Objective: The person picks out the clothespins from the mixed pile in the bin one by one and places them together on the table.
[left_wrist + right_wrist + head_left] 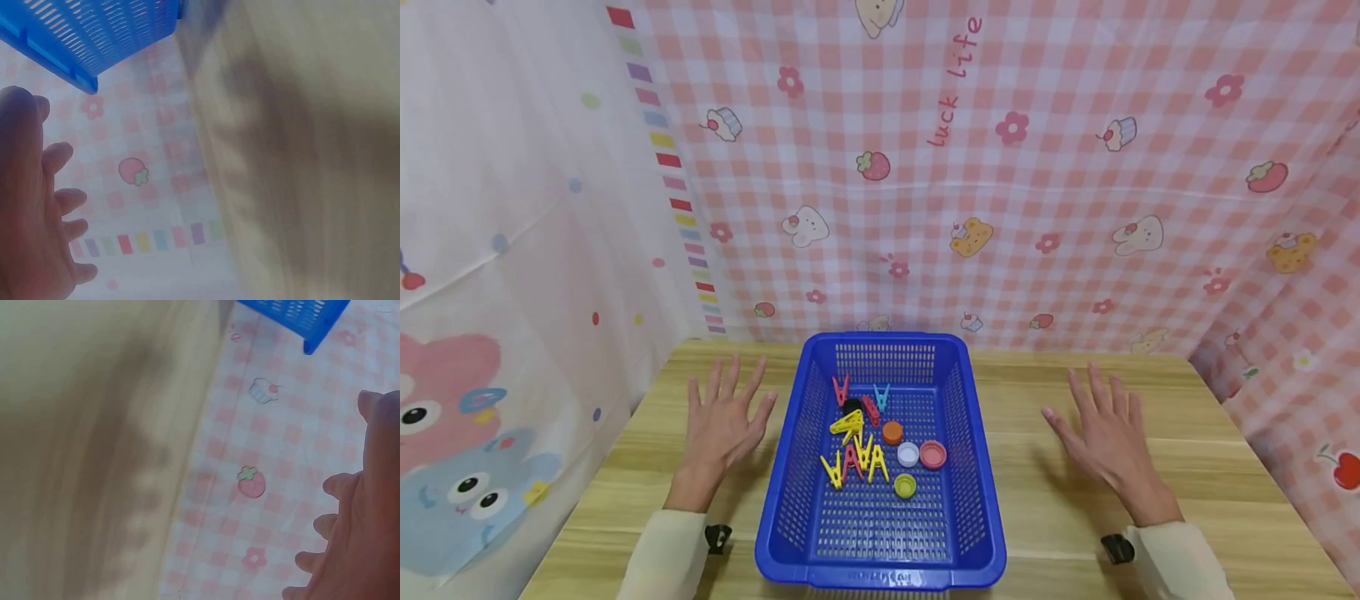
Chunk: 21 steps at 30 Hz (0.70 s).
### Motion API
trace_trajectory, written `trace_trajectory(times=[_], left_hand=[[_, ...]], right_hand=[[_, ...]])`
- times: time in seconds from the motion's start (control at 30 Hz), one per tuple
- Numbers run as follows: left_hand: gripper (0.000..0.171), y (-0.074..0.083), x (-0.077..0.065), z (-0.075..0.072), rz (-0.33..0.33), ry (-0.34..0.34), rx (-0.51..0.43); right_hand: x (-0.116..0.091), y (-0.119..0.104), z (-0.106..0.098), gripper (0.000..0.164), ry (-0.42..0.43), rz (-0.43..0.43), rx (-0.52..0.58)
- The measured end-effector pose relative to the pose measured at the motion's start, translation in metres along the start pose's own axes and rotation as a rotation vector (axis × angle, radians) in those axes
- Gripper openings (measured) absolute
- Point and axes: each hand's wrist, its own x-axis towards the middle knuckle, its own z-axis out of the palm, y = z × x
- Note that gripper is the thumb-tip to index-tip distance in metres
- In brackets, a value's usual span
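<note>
A blue perforated plastic basket (880, 575) stands on the table between my two hands. Inside, mostly left of its middle, lie several clothespins: yellow (877, 463), red (841, 389) and one light blue clothespin (882, 397). To their right are bottle caps: an orange cap (892, 432), a white cap (907, 454), a pink cap (932, 455) and a yellow-green cap (905, 486). A small black object (852, 407) is partly covered. My left hand (722, 425), fingers spread, is left of the basket; my right hand (1107, 437) is spread to its right. Both hold nothing.
The wooden table (1037, 517) runs back to a pink checked curtain (925, 208). A white patterned curtain (535, 208) hangs on the left, and more checked cloth (1300, 333) is on the right. Each wrist carries a small black device (1117, 548).
</note>
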Motion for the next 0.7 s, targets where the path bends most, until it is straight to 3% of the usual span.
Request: trace_trajectory(times=[0.2, 0.57, 0.7], left_hand=[[0.065, 0.003, 0.005, -0.003, 0.004, -0.008, -0.076], [0.064, 0.016, 0.014, -0.005, 0.042, 0.013, -0.297], [0.065, 0.023, 0.016, -0.009, 0.051, -0.025, -0.375]], right_hand=[[0.011, -0.011, -0.004, 0.076, -0.005, -0.057, 0.080], [0.030, -0.041, -0.016, 0.079, -0.132, -0.037, 0.238], [0.037, -0.053, -0.020, 0.079, -0.146, -0.041, 0.286]])
